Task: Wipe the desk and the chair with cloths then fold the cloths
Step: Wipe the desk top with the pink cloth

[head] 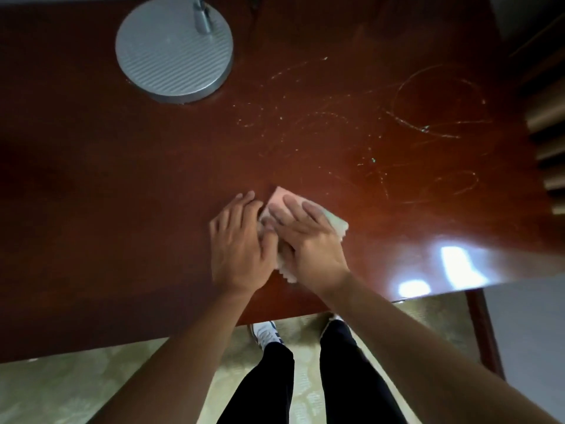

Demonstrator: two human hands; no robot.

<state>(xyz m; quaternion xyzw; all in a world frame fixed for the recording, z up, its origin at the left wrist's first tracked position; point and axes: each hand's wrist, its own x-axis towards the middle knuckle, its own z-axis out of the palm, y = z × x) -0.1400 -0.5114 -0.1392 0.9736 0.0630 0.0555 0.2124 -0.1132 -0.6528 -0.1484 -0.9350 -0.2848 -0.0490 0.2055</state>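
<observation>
On the dark red wooden desk (122, 185), near its front edge, lies a small stack of folded cloths. A pink cloth (277, 197) shows at the far end and a pale green cloth (339, 223) at the right. My right hand (308, 237) lies flat on top of the stack with straight fingers. Beside it, my left hand (241, 240) rests with straight fingers against the left side of the cloths. Most of the stack is hidden under my hands.
A round grey lamp base (174, 48) with a metal stem stands at the back left of the desk. Pale smear marks (428, 117) cross the right part of the desktop. A slatted chair back (547, 139) shows at the right edge. My legs and shoes stand on patterned carpet (91, 377) below.
</observation>
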